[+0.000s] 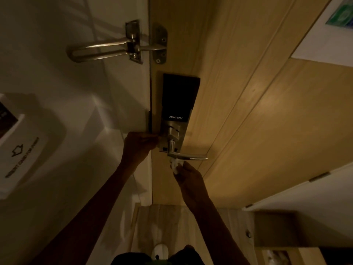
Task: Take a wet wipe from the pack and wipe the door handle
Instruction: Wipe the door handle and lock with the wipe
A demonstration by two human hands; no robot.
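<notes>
The metal lever door handle (188,156) juts to the right from the base of a black and silver smart lock (176,111) on the wooden door. My right hand (188,178) grips a crumpled white wet wipe (175,164) and presses it against the underside of the handle near its pivot. My left hand (138,145) rests against the door edge just left of the lock plate, fingers curled toward it; whether it holds anything is hidden. The wipe pack is not in view.
A metal swing-bar door guard (114,47) sits above the lock across the door gap. A white card-holder switch (21,148) is mounted on the left wall. A white cupboard door with hinges (319,176) stands to the right. Wood floor (162,226) lies below.
</notes>
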